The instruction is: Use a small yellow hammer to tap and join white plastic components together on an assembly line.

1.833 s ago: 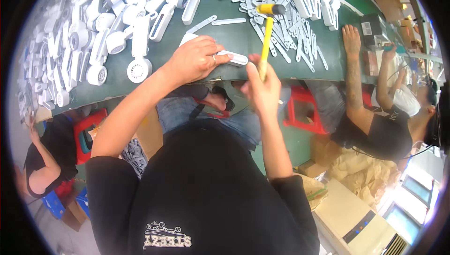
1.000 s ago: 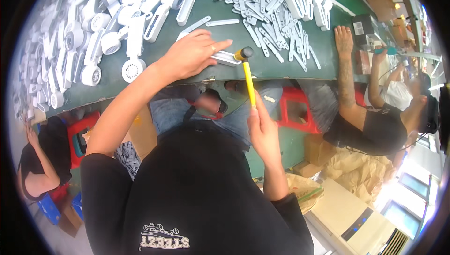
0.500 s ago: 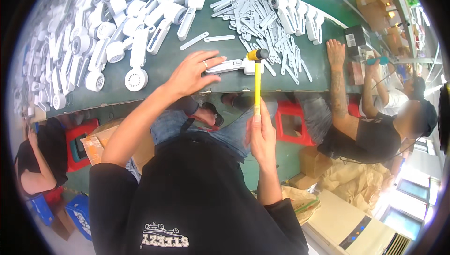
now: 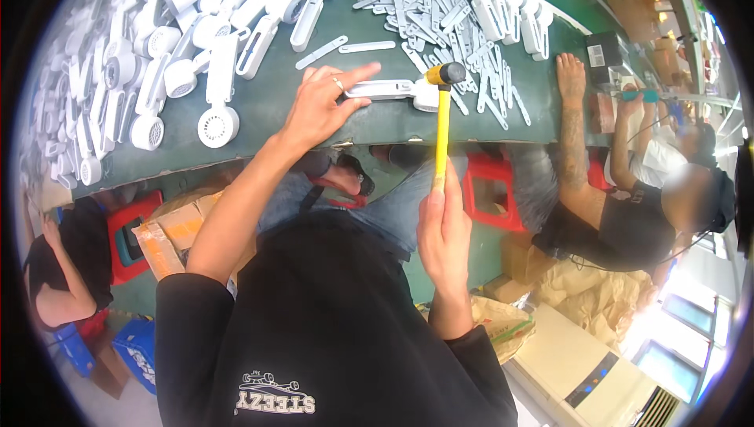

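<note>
A hammer with a yellow handle [image 4: 443, 132] and a yellow-and-black head is gripped low on its handle by my right hand [image 4: 444, 230]. Its head is over the round end of a white handheld fan [image 4: 385, 89], partly covering it. The fan lies sideways near the table's front edge. At the fan's handle end, my left hand [image 4: 314, 105] steadies it between thumb and fingers, with the index finger stretched out above. Just beyond lie two loose grey-white strips [image 4: 322, 51].
Many white handheld fans [image 4: 217, 124] crowd the table's left side. A pile of slim strips [image 4: 424, 10] lies at the back middle, beside a row of fans [image 4: 503, 14]. To the right, a co-worker's forearm [image 4: 572, 136] rests on the green table [image 4: 271, 124].
The hammer and my right hand have shifted slightly right, the head slightly higher. My left thumb has come up against the fan's handle.
</note>
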Tool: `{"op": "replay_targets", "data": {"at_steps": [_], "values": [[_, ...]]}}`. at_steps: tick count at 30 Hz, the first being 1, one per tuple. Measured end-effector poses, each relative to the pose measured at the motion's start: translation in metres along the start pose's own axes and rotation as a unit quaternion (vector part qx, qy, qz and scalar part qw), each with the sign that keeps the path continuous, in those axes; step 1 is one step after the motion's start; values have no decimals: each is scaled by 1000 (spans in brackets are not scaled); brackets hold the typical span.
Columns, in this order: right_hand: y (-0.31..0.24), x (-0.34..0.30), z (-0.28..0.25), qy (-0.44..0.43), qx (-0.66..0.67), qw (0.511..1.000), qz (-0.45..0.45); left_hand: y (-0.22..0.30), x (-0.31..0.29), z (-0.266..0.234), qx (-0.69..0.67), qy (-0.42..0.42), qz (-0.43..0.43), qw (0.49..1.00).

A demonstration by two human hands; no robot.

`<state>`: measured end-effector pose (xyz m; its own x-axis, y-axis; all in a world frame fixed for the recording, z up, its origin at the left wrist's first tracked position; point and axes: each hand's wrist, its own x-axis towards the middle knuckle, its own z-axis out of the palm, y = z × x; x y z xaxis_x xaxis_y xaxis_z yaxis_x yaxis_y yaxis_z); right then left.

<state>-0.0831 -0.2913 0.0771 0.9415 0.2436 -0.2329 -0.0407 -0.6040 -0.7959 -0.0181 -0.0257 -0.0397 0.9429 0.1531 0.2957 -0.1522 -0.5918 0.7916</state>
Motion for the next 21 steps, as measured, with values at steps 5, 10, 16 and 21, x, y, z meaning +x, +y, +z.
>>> {"op": "replay_targets", "data": {"at_steps": [5, 10, 16, 21], "values": [[7, -1, 13, 53, 15, 998, -41, -3, -2, -1, 71, -60, -50, 994], [11, 14, 19, -5, -48, 999, 6, 3, 1, -2, 28, -17, -49, 998], [13, 13, 18, -23, -53, 998, 22, -3, 1, -1, 35, 0, -35, 999], [5, 13, 28, -26, -71, 996, -43, 8, 4, -5, 7, -19, -94, 995]]}}
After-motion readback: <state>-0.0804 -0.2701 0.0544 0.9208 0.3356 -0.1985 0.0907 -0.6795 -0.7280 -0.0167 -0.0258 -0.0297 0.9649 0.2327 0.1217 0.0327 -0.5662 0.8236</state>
